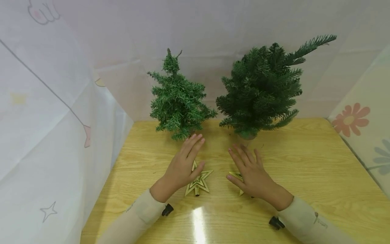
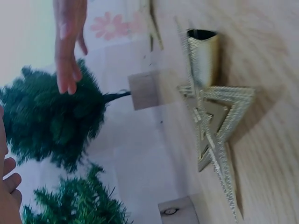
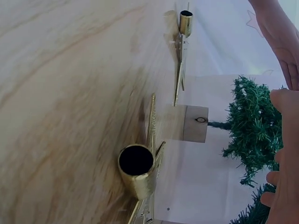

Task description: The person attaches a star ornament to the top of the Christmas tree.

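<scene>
My left hand (image 1: 179,169) hovers over a gold star tree topper (image 1: 198,180), its fingers extended and holding nothing. The topper lies on the table with its tube pointing toward me. A second gold star topper (image 1: 236,175) is mostly covered by my right hand (image 1: 254,174) in the head view; its tube (image 3: 136,163) shows in the right wrist view. That hand is also raised above the table, fingers spread, with nothing in it. Both wrist views show a gap between hands and toppers. Beyond the left hand stands a small green Christmas tree (image 1: 179,101); a fuller, darker one (image 1: 259,91) is beyond the right.
Each tree stands on a block-like base, such as the left one's (image 3: 195,123). One long branch (image 1: 313,45) juts out from the darker tree's upper right. Printed white cloth (image 1: 115,40) encloses the wooden table (image 1: 310,162) at the back and sides.
</scene>
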### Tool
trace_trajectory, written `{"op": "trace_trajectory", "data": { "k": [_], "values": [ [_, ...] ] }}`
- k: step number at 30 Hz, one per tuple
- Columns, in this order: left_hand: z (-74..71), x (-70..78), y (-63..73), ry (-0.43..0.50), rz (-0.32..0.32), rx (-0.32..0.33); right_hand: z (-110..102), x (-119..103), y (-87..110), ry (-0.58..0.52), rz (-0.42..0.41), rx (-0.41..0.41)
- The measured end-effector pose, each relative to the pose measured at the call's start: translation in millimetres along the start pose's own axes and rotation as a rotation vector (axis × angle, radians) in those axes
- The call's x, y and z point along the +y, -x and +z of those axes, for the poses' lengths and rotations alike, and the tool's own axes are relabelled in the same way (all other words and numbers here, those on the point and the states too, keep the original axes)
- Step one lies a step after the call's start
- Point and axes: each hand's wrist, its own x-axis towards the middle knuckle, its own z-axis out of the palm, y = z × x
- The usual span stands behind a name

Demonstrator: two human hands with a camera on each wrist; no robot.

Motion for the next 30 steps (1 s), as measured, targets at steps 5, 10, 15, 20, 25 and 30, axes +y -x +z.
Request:
{"op": "trace_trajectory", "data": {
  "k": [5,10,15,20,25,30],
  "values": [
    [-9.0,-8.1,-4.4,0.005,-0.034,0.088,0,0,-1.5,-0.041,0.000,0.002],
    [-18.4,-17.3,-9.4,-0.008,-0.048,0.156,0,0,-2.2,-0.053,-0.003,-0.002],
    [-23.1,-26.6,-14.2,-0.014,-0.077,0.230,2,-1,-3.3,-0.081,-0.013,0.002],
    [-28.4,-33.7,-16.3,-0.013,-0.138,0.298,0,-3,-9.0,-0.141,-0.009,0.023],
    [-33.6,-36.9,-20.3,-0.015,-0.185,0.337,-4,-7,-13.1,-0.215,0.021,-0.009],
    [-32.8,-38.8,-25.5,-0.005,-0.209,0.361,-6,-11,-14.3,-0.332,0.056,-0.033]
  ]
}}
